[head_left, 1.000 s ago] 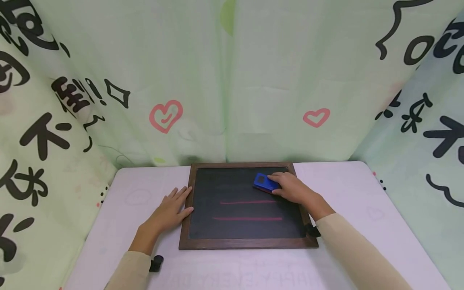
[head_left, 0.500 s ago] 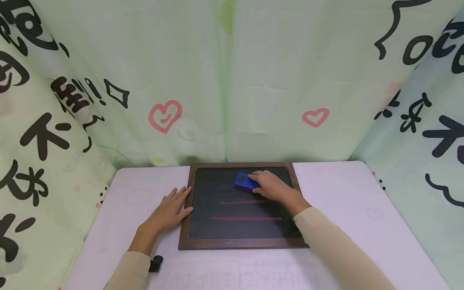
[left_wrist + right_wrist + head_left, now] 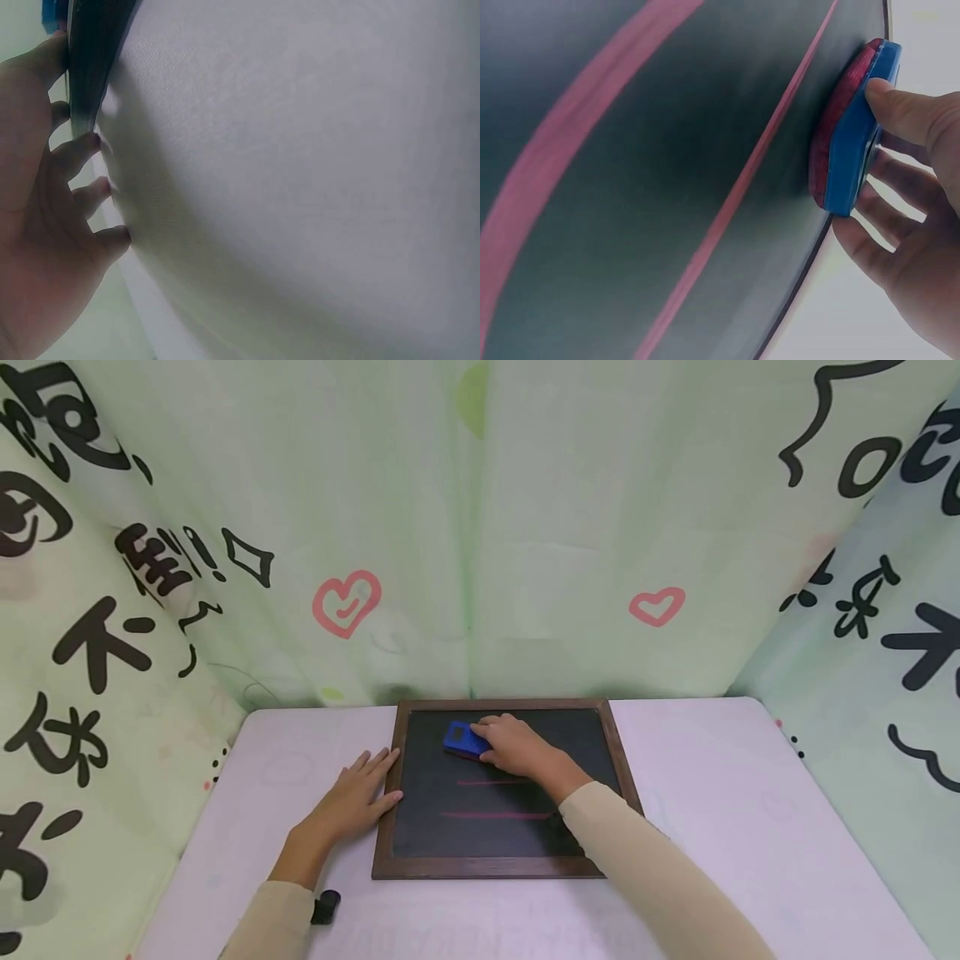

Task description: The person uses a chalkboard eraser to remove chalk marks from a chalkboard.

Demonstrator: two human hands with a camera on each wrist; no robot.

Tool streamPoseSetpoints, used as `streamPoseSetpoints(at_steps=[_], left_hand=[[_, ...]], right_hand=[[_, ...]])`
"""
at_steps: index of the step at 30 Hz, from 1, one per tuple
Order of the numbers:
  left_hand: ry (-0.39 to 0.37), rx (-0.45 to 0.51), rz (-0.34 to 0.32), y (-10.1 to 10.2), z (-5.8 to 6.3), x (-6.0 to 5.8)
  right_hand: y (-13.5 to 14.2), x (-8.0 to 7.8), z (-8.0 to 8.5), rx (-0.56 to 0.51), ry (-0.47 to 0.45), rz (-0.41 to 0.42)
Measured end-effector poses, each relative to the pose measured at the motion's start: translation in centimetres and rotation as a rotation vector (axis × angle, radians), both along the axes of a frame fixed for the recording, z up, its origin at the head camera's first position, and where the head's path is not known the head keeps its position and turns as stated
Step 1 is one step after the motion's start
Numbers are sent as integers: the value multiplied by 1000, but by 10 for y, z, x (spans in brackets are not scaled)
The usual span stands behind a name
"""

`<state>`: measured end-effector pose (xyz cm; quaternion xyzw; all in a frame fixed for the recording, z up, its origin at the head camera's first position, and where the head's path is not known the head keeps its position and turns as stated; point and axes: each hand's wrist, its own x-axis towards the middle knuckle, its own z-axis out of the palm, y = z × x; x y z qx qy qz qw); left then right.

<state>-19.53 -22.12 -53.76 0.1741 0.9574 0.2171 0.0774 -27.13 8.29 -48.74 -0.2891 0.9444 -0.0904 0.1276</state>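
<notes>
A blackboard (image 3: pixel 480 839) in a brown wooden frame lies on the table, with two pink chalk lines (image 3: pixel 491 815) across it. My right hand (image 3: pixel 517 745) grips a blue chalkboard eraser (image 3: pixel 463 739) near the board's upper left, above both lines. In the right wrist view the thumb and fingers hold the eraser (image 3: pixel 855 135) by its sides, its red felt face towards the board. My left hand (image 3: pixel 351 802) rests at the frame's left edge with its fingers spread. From the left wrist view, its thumb and fingertips (image 3: pixel 88 142) touch the frame's side (image 3: pixel 97 52) and the tabletop.
The white table (image 3: pixel 712 793) extends around the board on all sides. Behind and beside it hangs a pale green cloth (image 3: pixel 555 527) with black characters and pink hearts. A black wrist camera (image 3: pixel 326 907) sits on the left wrist.
My right hand has slid the eraser leftward across the upper part of the board, from the right side to the left. The left hand stays at the frame; both pink lines are still there.
</notes>
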Motion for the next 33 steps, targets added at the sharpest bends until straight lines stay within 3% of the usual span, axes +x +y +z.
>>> streamPoseSetpoints(at_steps=[16,33], left_hand=[[-14,-16,21,-2,-1,1],[-12,-11,11,-1,0,-3]], right_hand=[[-56,-3,-1,63,71,73],[-62,0,3,89,50,95]])
